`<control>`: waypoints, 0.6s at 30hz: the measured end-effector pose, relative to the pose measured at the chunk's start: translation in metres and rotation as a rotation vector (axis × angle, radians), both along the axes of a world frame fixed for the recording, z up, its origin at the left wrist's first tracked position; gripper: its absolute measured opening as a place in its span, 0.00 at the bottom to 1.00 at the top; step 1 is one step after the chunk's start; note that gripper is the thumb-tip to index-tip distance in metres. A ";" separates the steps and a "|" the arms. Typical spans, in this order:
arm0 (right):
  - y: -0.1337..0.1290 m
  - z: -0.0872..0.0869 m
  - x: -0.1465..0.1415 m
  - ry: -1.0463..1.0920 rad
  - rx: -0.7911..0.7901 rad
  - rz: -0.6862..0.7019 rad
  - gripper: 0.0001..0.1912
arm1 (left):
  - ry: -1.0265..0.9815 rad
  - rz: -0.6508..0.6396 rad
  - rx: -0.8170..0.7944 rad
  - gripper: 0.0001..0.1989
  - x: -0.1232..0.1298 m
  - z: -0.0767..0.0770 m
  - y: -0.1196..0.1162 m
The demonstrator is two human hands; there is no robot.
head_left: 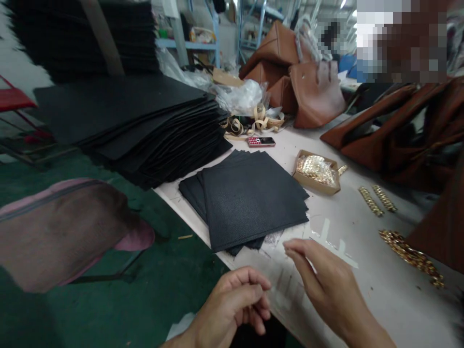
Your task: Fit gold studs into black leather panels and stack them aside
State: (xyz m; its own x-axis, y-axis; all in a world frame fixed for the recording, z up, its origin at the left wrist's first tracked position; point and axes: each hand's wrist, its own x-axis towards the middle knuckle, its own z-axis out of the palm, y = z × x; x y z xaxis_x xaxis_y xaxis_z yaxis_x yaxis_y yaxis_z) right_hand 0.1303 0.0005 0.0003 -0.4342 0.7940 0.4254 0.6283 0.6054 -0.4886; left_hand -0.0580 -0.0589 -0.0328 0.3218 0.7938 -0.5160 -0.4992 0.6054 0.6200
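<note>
Several square black leather-like pieces lie in a fanned stack on the white table. Below their near edge, my left hand hovers by the table's edge, palm turned inward, fingers loosely curled and apart, with nothing in it. To its right, my right hand is over the table just off the stack's near corner, thumb and fingers a little apart and holding nothing. Strips of pale tape are stuck to the table beyond it. Neither hand touches the black pieces.
A tall pile of large black sheets stands at the left. Farther back lie a red phone and a box of gold chains. Loose chains and brown bags are at the right. A draped chair stands left.
</note>
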 end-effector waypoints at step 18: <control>-0.017 -0.019 0.014 -0.123 -0.296 0.229 0.09 | 0.259 0.106 0.089 0.15 -0.051 -0.022 -0.001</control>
State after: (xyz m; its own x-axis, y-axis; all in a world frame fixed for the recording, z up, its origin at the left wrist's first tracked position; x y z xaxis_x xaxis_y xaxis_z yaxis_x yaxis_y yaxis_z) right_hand 0.1442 -0.0165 -0.0190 -0.6477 0.7513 0.1266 0.5579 0.5808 -0.5928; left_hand -0.1090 -0.0603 -0.0546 0.1018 0.8618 -0.4970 -0.3749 0.4960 0.7832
